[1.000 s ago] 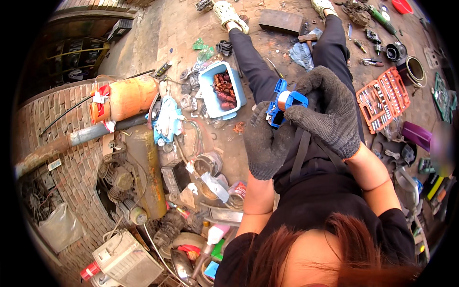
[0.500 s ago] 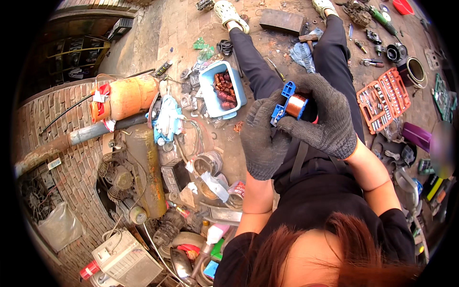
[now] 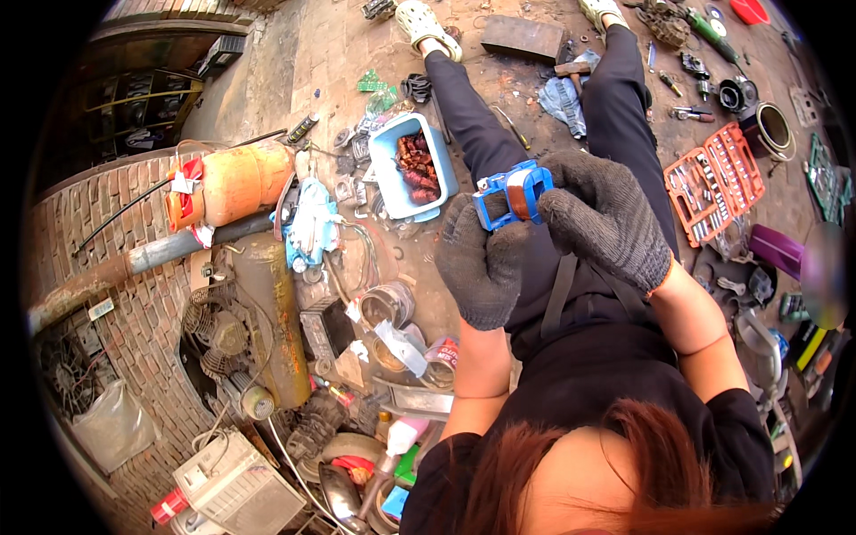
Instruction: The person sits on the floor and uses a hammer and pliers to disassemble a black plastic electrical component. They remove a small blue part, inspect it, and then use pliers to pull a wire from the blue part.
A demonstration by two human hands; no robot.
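Note:
A blue plastic bobbin wound with copper wire [image 3: 518, 198] is held up between my two hands, above my lap. Dark grey knit gloves cover both hands. My left hand [image 3: 481, 267] grips the bobbin's left end, with the thumb near its lower edge. On the other side, my right hand [image 3: 602, 209] has its fingers and thumb closed about the right end. The bobbin's open blue frame faces left, and the copper winding shows in the middle. Left of my hands stands a light blue plastic tub [image 3: 399, 152] holding reddish copper coils [image 3: 419, 168].
An orange gas cylinder [image 3: 236, 185] lies at the left by a brick wall. An orange socket set case [image 3: 716, 185] lies open at the right, near a purple object [image 3: 776, 251]. A hammer [image 3: 575, 71] and a dark metal block [image 3: 523, 38] lie between my feet.
The bobbin has turned in my hands and shifted slightly left, so its blue frame now faces differently. My left hand has moved a little left, away from my right.

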